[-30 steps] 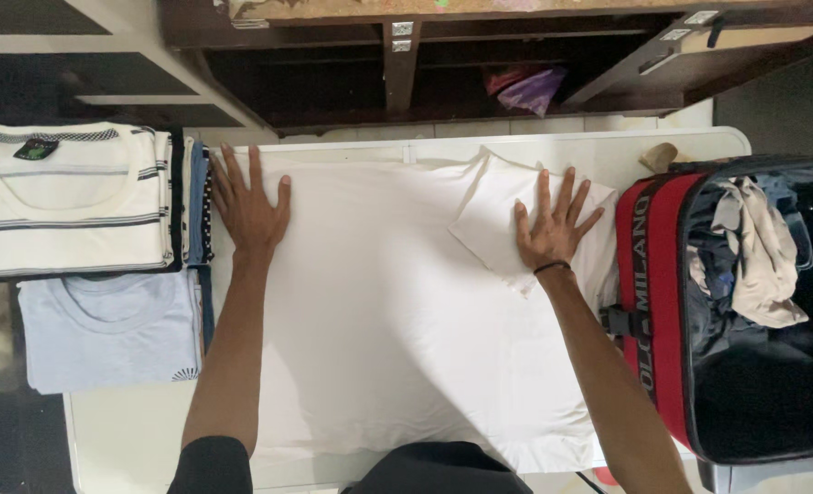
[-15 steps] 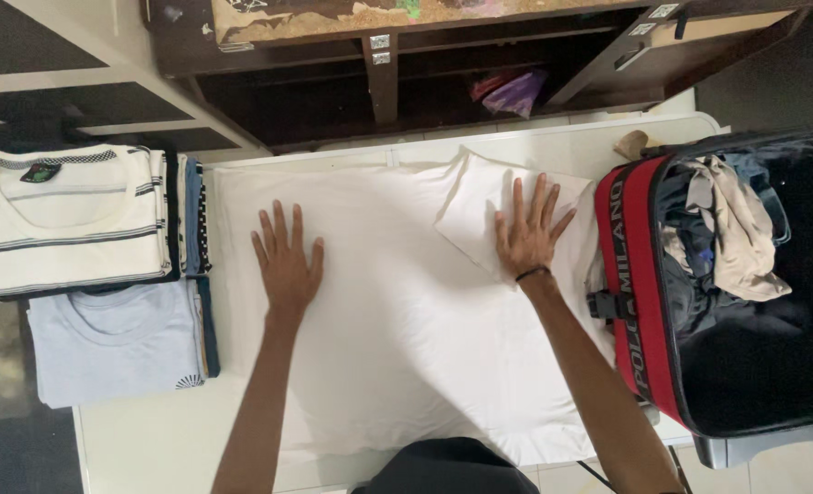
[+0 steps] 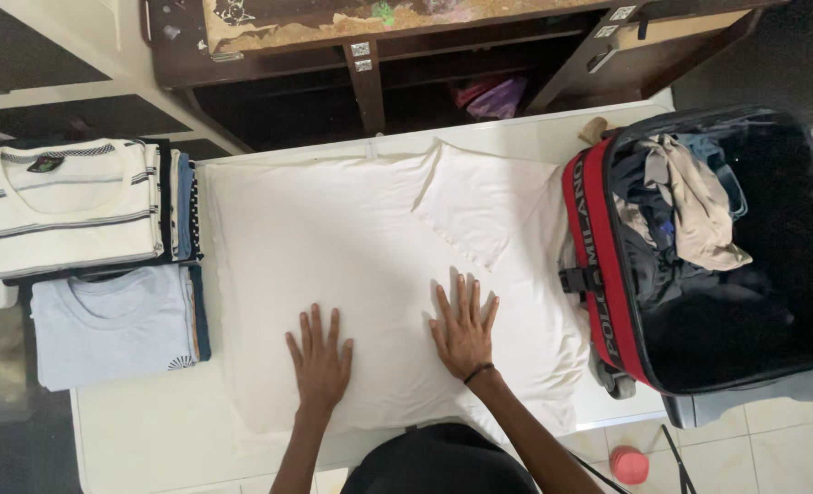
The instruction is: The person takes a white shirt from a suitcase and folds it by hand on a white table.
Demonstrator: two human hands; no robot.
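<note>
Fingers of both hands are lying spread and flat: the left hand (image 3: 319, 359) and right hand (image 3: 464, 327) are pressing side by side on the near part of a white shirt (image 3: 352, 238), which is lying spread across the white table (image 3: 150, 430), one sleeve (image 3: 475, 206) folded inward, between folded shirt stacks (image 3: 77, 256) and an open red suitcase (image 3: 699, 247).

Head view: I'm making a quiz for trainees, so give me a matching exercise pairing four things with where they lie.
Things:
1. striped shirt
2. pale blue shirt
3. white T-shirt
4. beige garment

Places:
A. inside the open suitcase
B. spread flat under both hands
C. top of the far left stack
D. top of the near left stack

Pairs: 1-C, 2-D, 3-B, 4-A
</note>
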